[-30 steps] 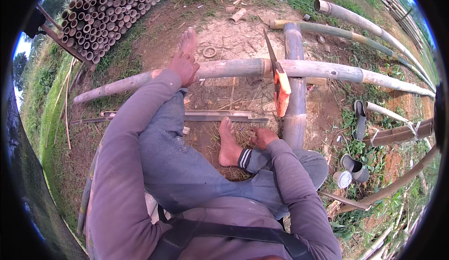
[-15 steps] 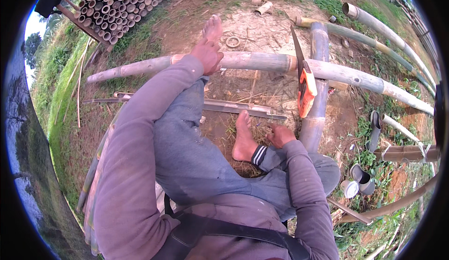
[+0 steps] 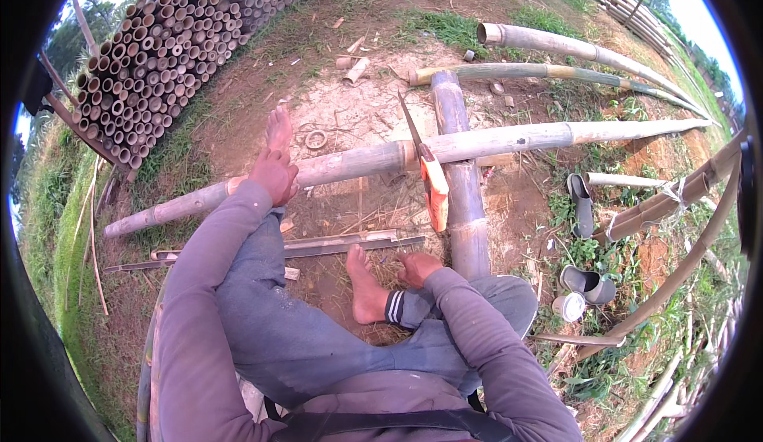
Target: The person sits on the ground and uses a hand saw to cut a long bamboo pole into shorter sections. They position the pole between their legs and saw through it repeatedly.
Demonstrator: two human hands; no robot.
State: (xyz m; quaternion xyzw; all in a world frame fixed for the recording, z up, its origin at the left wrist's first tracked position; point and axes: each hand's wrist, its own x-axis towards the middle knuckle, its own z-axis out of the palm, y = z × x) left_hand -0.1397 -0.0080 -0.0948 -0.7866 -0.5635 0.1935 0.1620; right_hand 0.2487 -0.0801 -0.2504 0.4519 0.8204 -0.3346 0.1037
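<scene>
My left hand (image 3: 276, 177) lies over my ankle beside a long bamboo pole (image 3: 350, 164), its fingers apart and loosely bent. Low by my other bare foot is my right hand (image 3: 417, 269), fingers curled together; whatever they might hold is too small to make out. Beyond both hands, a handsaw with an orange handle (image 3: 435, 191) stands on its own, its blade set across the pole at a dark joint. That pole rests on a thicker bamboo piece (image 3: 462, 203) lying crosswise under it.
Split bamboo strips (image 3: 342, 245) lie on the ground by my feet. More poles (image 3: 556, 40) stretch off at the far right. Dark shoes (image 3: 586, 283) and a white cup (image 3: 568, 307) stand at the right near a tied bamboo rail (image 3: 660, 203). A bamboo stack (image 3: 171, 44) rises at the far left.
My view has swung to the right and up, so everything sits further left and lower. Both hands keep their places by my feet; the saw stays in the pole.
</scene>
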